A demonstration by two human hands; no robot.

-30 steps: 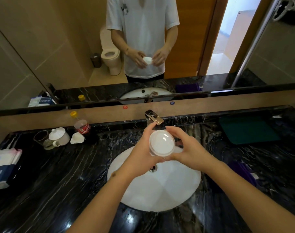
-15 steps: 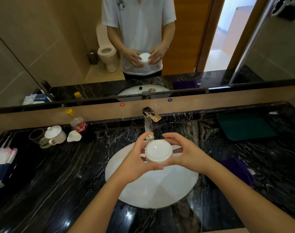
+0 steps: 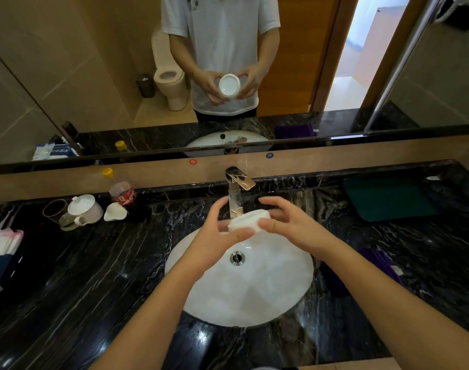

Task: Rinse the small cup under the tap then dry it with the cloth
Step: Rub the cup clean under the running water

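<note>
The small white cup is held on its side between both hands, over the back of the white sink and just below the chrome tap. Its mouth faces away from me, as the mirror shows. My left hand grips the cup's left side, thumb in front. My right hand grips the right side with curled fingers. No water stream is visible. A purple cloth lies on the counter right of the sink, partly hidden by my right forearm.
On the black marble counter, a lidded white teapot, a glass, a small white pitcher and a cola bottle stand at the left. A tissue pack lies far left. A green mat lies at the right.
The cup has moved away from me toward the tap and tipped over, so its mouth now faces the mirror. Both hands went with it.
</note>
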